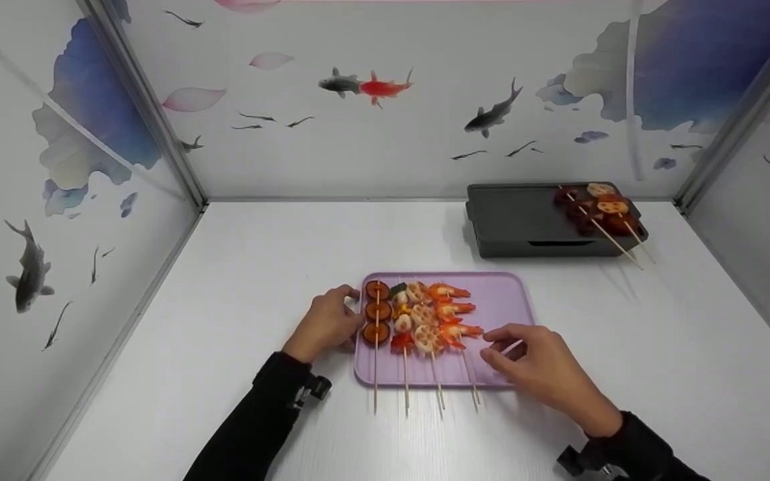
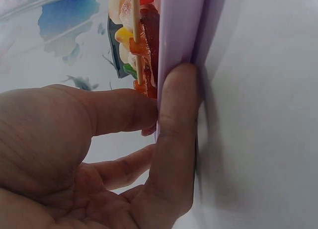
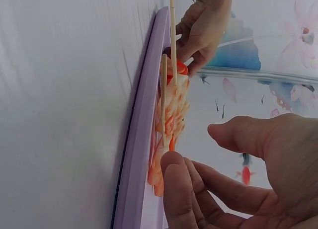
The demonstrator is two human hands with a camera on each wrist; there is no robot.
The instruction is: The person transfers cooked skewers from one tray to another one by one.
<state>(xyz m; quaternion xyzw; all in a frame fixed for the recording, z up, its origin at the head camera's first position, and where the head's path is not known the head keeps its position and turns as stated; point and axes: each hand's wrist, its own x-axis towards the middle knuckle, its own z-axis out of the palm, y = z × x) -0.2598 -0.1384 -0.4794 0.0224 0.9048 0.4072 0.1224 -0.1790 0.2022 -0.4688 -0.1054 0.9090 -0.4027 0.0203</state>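
Note:
A light purple tray [image 1: 502, 294] lies on the white table with rows of food skewers across it. At its left edge the left hand [image 1: 328, 317] pinches the rim, thumb above and index finger against the outer side, as the left wrist view shows. Beside that hand is a skewer of brown round slices [image 1: 377, 311]. Further right lie a mixed skewer [image 1: 403, 324], lotus root skewers [image 1: 425, 314] and shrimp skewers [image 1: 452, 310]. The right hand [image 1: 539, 361] hovers over the tray's right part, close to the shrimp tails, its fingers loosely bent and thumb apart, with nothing held.
A dark grey grill plate [image 1: 512, 220] stands at the back right, bearing several skewers [image 1: 602, 207] on its right side, their sticks jutting over its front edge. Printed walls [image 1: 385, 153] enclose the table [image 1: 278, 254] at the back and sides. Skewer sticks overhang the tray's near edge.

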